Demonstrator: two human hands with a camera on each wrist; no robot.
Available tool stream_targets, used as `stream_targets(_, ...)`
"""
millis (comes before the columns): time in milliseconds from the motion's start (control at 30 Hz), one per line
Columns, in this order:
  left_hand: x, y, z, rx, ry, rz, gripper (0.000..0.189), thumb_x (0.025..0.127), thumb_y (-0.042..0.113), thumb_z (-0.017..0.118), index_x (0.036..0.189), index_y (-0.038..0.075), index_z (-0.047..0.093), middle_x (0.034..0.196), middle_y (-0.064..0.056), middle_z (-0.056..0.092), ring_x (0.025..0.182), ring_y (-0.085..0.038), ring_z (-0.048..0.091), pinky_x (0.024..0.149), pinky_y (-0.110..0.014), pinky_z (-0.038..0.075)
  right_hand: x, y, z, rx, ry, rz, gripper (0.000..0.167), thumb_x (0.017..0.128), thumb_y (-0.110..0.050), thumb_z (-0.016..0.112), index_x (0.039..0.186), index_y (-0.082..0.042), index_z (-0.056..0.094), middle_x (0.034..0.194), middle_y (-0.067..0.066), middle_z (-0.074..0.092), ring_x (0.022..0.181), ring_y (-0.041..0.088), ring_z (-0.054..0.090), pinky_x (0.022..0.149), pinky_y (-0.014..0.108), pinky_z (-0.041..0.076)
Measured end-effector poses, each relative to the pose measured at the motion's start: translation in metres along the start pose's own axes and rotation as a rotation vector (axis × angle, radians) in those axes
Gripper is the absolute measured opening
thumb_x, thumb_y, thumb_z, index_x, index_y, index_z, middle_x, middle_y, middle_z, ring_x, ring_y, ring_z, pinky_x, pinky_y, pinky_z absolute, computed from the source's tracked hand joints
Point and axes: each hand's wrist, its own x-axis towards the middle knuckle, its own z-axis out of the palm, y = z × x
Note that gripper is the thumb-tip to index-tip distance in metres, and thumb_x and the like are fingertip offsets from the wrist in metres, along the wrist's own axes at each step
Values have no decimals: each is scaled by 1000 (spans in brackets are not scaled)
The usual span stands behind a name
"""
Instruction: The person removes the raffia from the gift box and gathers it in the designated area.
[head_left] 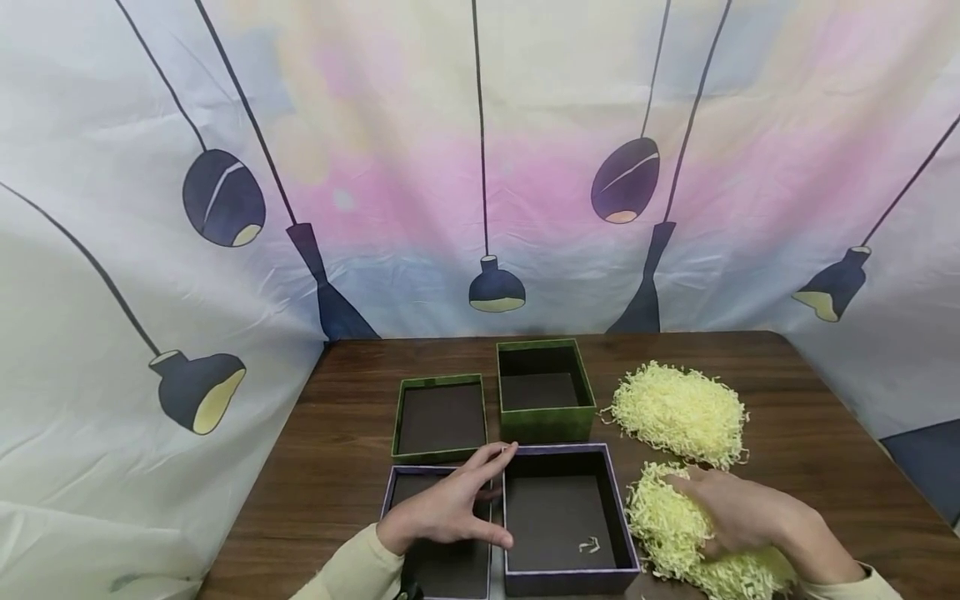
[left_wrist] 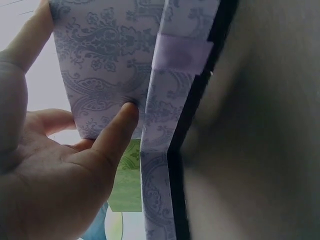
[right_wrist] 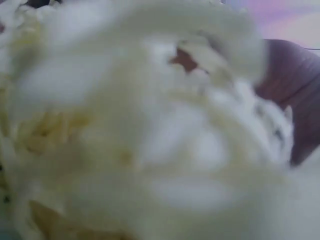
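Note:
My left hand (head_left: 457, 504) rests against the left wall of a deep purple-edged box (head_left: 570, 581), thumb and fingers spread. In the left wrist view, a fingertip presses on the box's lavender patterned side (left_wrist: 105, 55). A few loose paper strands (head_left: 590, 546) lie on the dark floor of that box. To its right, my right hand (head_left: 761, 508) grips into the nearer heap of pale yellow shredded paper (head_left: 667, 521), its fingertips buried. Blurred shreds (right_wrist: 165, 125) fill most of the right wrist view.
A shallow purple-edged lid (head_left: 442, 571) lies under the left forearm. Behind stand a shallow green lid (head_left: 442, 417) and a deep green box (head_left: 547, 425). Another heap of shredded paper (head_left: 682, 412) sits at the back right of the wooden table (head_left: 300, 500). A printed curtain (head_left: 420, 167) hangs behind.

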Motion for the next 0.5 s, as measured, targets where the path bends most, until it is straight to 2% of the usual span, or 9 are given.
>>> stream_targets(100,0,0,-1,17,0,-8,104,83,25,78,157,28,5,159,-3,11,146,-30,23,105,-20,42,-1,-2,-4,15,-4,23,101,57,-37,89,142,-6,45,135,33,48,118,49,52,95,66,44)
stream_targets(200,0,-1,-1,25,1,-9,104,83,26,78,157,28,5,159,-3,12,146,-30,24,105,-21,43,-3,-4,-10,40,4,32,104,56,-45,87,146,-15,43,139,37,43,121,53,47,93,70,43)
stream_targets(333,0,1,-1,53,0,2,104,84,29,77,157,27,4,159,-6,11,145,-30,25,106,-24,44,-5,-5,-17,47,19,-2,104,56,-52,85,147,-26,42,141,36,40,121,55,46,87,72,44)
stream_targets(500,0,6,-3,170,-1,19,104,84,43,74,157,30,1,161,-11,8,144,-28,27,108,-33,44,-2,-5,-31,38,18,-65,104,59,-64,78,148,-27,40,144,28,41,121,51,48,87,70,46)
